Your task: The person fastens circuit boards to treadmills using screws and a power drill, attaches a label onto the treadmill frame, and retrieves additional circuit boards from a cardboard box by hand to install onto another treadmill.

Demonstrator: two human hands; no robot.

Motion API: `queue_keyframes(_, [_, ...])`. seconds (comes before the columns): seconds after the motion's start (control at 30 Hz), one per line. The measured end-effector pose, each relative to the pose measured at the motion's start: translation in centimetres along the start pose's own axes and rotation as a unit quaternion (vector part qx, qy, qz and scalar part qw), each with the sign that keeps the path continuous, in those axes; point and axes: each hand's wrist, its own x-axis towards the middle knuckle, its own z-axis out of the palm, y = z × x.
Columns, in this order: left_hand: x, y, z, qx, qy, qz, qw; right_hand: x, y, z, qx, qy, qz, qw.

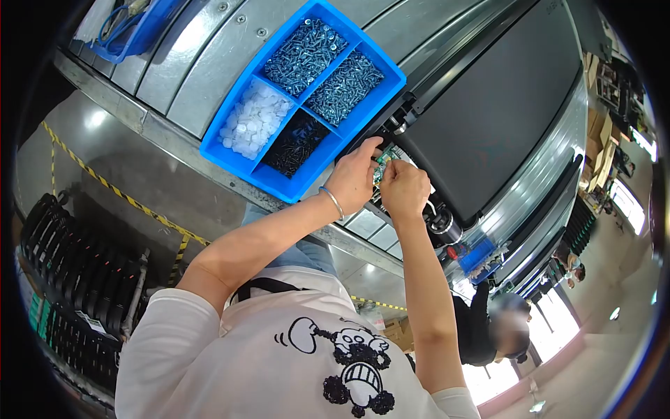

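Note:
A small green circuit board shows between my two hands, at the near end of a long machine with a flat black belt. My left hand is closed at the board's left side, thumb and fingers curled against it. From the right, my right hand closes over the board's other side in a pinch; its fingertips are hidden, and what they grip cannot be made out. Just left of my hands stands a blue divided bin. Silver screws, more silver screws, white plastic pieces and black screws fill its compartments.
A cylindrical motor sits right of my hands, in the machine's end. Metal rollers carry the bin. Another blue bin lies upper left. A person in black works at lower right. Black parts are stacked beyond yellow-black tape.

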Motion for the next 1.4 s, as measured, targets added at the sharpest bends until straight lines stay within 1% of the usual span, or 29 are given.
queue_keyframes(0.17, [-0.3,-0.1,0.2,-0.005,0.019,0.027,0.999,0.3,-0.1,0.4,-0.023,0.003,0.006,1.0])
queue_keyframes(0.2, [-0.4,0.2,0.2,-0.012,0.019,0.017,1.0,0.3,0.1,0.6,-0.025,0.009,0.003,1.0])
queue_keyframes(0.3, [-0.8,-0.8,0.4,0.049,0.02,0.041,0.998,0.2,0.5,1.0,-0.022,0.031,-0.004,0.999])
queue_keyframes(0.33, [-1.1,-0.9,0.3,0.054,0.016,0.048,0.997,0.3,0.2,0.4,-0.015,0.005,0.038,0.999])
queue_keyframes(0.43, [-1.7,-1.9,0.3,0.107,0.021,0.064,0.992,0.9,3.1,-0.6,0.11,-0.01,0.011,0.994])
queue_keyframes(0.47, [-1.9,-1.6,0.0,0.137,0.034,0.071,0.987,-1.4,2.4,-4.6,0.177,-0.001,-0.029,0.984])
queue_keyframes(0.53, [-2.0,0.1,0.1,0.212,0.053,0.098,0.971,-4.6,3.1,-10.7,0.247,0.05,-0.014,0.968])
queue_keyframes(0.57, [-2.3,0.8,0.4,0.248,0.062,0.109,0.961,-7.2,2.9,-15.6,0.311,0.099,0.004,0.945])
queue_keyframes(0.6, [-2.0,1.2,1.3,0.26,0.057,0.164,0.95,-8.5,5.0,-16.2,0.388,0.253,-0.047,0.885])
queue_keyframes(0.63, [-2.8,4.0,2.0,0.312,0.025,0.215,0.925,-10.1,7.0,-17.3,0.431,0.327,-0.06,0.839])
queue_keyframes(0.7, [-2.2,4.7,4.6,0.379,-0.043,0.326,0.865,-15.6,10.2,-19.8,0.411,0.348,-0.006,0.842])
queue_keyframes(0.73, [-1.9,5.1,5.9,0.406,-0.086,0.353,0.839,-17.5,12.9,-18.3,0.367,0.352,0.014,0.861])
queue_keyframes(0.77, [-1.8,4.5,7.6,0.471,-0.08,0.346,0.807,-19.0,15.9,-15.4,0.32,0.353,0.035,0.879])
queue_keyframes(0.83, [-0.7,4.2,10.1,0.582,-0.099,0.266,0.762,-23.5,20.5,-8.8,0.231,0.23,0.109,0.939])
queue_keyframes(0.87, [-1.0,5.3,11.0,0.614,-0.099,0.212,0.754,-25.7,23.8,-2.5,0.257,0.2,0.096,0.941])
queue_keyframes(0.9, [-1.0,5.6,11.5,0.622,-0.095,0.197,0.752,-28.8,25.9,2.8,0.22,0.116,0.149,0.957])
queue_keyframes(0.93, [-1.0,5.9,11.9,0.64,-0.091,0.192,0.739,-31.9,28.1,9.5,0.23,0.089,0.18,0.952])
queue_keyframes(0.97, [-1.1,6.1,12.0,0.659,-0.087,0.184,0.724,-35.7,28.4,13.0,0.266,0.039,0.206,0.941])
queue_keyframes(1.0, [-1.1,5.9,12.0,0.671,-0.085,0.202,0.708,-39.4,30.1,19.5,0.247,0.051,0.191,0.949])
queue_keyframes(1.03, [-1.0,5.7,11.9,0.683,-0.081,0.219,0.692,-42.2,30.1,21.0,0.236,-0.123,0.249,0.931])
queue_keyframes(1.07, [-1.1,5.7,11.7,0.694,-0.076,0.237,0.676,-45.2,32.6,27.8,0.241,-0.197,0.22,0.925])
queue_keyframes(1.1, [-1.5,6.2,11.7,0.7,-0.07,0.245,0.668,-48.9,33.3,30.4,0.28,-0.126,0.208,0.929])
queue_keyframes(1.17, [-1.6,6.3,12.3,0.721,-0.059,0.226,0.653,-51.6,34.4,30.1,0.282,-0.104,0.2,0.933])
queue_keyframes(1.2, [-1.8,5.8,12.4,0.714,-0.041,0.228,0.66,-51.1,35.3,26.5,0.245,-0.154,0.203,0.935])
queue_keyframes(1.27, [-2.0,4.8,12.7,0.698,-0.003,0.225,0.68,-49.6,38.7,25.3,0.234,-0.086,0.276,0.928])
queue_keyframes(1.3, [-2.1,3.9,13.0,0.69,0.026,0.218,0.69,-48.1,41.6,27.0,0.258,0.03,0.341,0.903])
queue_keyframes(1.33, [-2.1,2.9,13.2,0.674,0.038,0.206,0.709,-46.2,44.3,27.3,0.265,0.155,0.311,0.9])
queue_keyframes(1.37, [-2.5,2.1,13.6,0.657,0.051,0.192,0.727,-44.2,45.1,24.5,0.203,0.205,0.309,0.906])
queue_keyframes(1.4, [-3.8,1.8,14.5,0.669,0.055,0.214,0.709,-42.7,46.4,23.2,0.167,0.251,0.291,0.908])
